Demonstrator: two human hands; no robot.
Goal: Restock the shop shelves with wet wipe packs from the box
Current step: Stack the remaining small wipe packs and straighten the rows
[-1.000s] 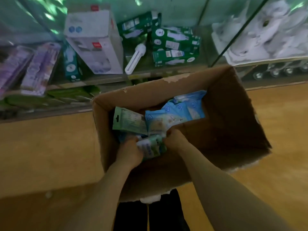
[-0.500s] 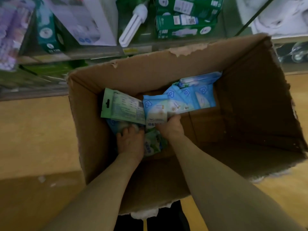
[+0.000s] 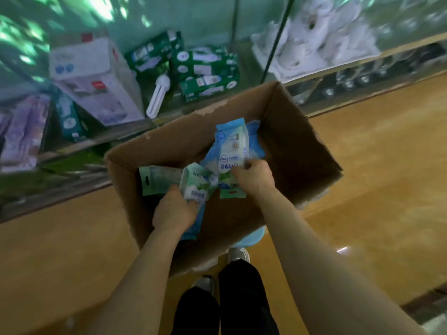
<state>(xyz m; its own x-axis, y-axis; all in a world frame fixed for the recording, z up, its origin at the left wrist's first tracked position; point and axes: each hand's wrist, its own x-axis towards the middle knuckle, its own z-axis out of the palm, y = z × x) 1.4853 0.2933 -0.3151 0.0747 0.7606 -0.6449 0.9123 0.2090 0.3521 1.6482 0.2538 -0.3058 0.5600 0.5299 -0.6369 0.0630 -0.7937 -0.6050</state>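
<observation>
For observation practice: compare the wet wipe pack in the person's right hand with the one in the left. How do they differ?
Colour: the blue pack in the right hand against the green pack in the left hand. Height: the blue pack is held higher; the green pack sits lower in the box. Both are printed packs, each gripped by one hand.

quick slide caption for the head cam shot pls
Left hand grips a green wet wipe pack, right hand a blue pack, over an open cardboard box.

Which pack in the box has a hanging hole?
The flat pale-green pack at the left of the box, just beyond the left hand; a dark slot shows near its left edge. The others show none.
</observation>
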